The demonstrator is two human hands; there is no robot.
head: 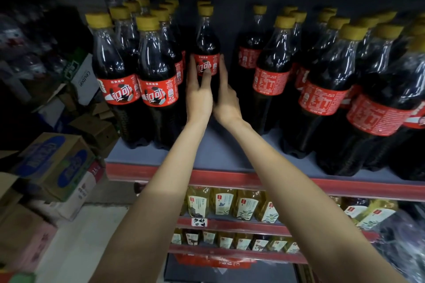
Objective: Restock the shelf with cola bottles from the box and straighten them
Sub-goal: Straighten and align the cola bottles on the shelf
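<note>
I'm reaching both arms up to the cola shelf, grey deck with a red front edge. My left hand and right hand are cupping one cola bottle from either side at label height: left fingers lying along its left side with the thumb across the red label, right fingers along its right side. Both hands are gripping it, fingers only lightly bent. The bottle is standing upright, well back from the front edge, roughly mid-shelf, logo side of the label facing me, yellow cap on top. Just left of it, a tight block of cola bottles is running from the front edge back toward the rear, front two showing the logo. To the right, past a gap of bare shelf, another group of cola bottles is filling the right end, labels mostly showing the small-print side. One bottle is standing alone at the back, between the one I'm holding and the right group. Below, lower shelves are carrying yellow bottled drinks. Off the shelf's left end, cardboard boxes are stacked up; I can't tell what's in them.
</note>
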